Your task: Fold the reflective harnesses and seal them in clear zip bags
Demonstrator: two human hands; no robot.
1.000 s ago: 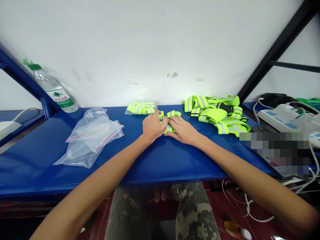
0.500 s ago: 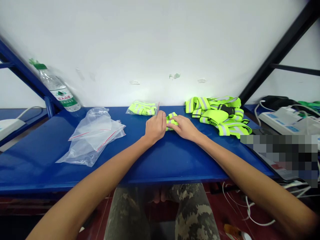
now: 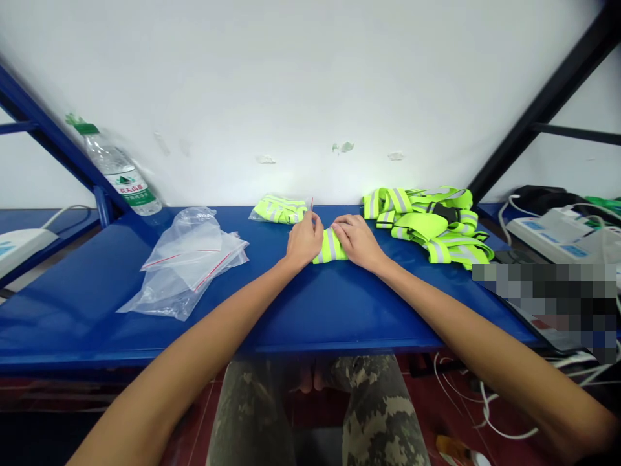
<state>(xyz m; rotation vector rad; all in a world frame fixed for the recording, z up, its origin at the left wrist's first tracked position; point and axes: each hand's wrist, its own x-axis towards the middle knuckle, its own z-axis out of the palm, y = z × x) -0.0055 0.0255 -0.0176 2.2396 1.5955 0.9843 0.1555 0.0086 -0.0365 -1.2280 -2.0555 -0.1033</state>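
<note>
A folded yellow-green reflective strap bundle (image 3: 330, 247) lies on the blue table between my two hands. My left hand (image 3: 305, 238) is closed on its left end, fingers curled. My right hand (image 3: 355, 241) grips the right end, its fingers together over the top. Just behind my left hand is a clear bag with a similar folded strap inside (image 3: 279, 210). To the right, a loose heap of reflective straps (image 3: 422, 223) with a black buckle lies near the wall. Several clear zip bags with red seal lines (image 3: 187, 265) are piled on the left.
The blue table (image 3: 301, 317) runs along a white wall. A plastic bottle with a green cap (image 3: 127, 178) leans at the back left. Power strips (image 3: 548, 236) and cables lie at the right, beside a pixelated area. Metal frame posts stand at both sides.
More of the strap bundle now shows between my hands, nearer the front edge and flatter. My right hand's fingers have come together over it. The whole view has shifted slightly.
</note>
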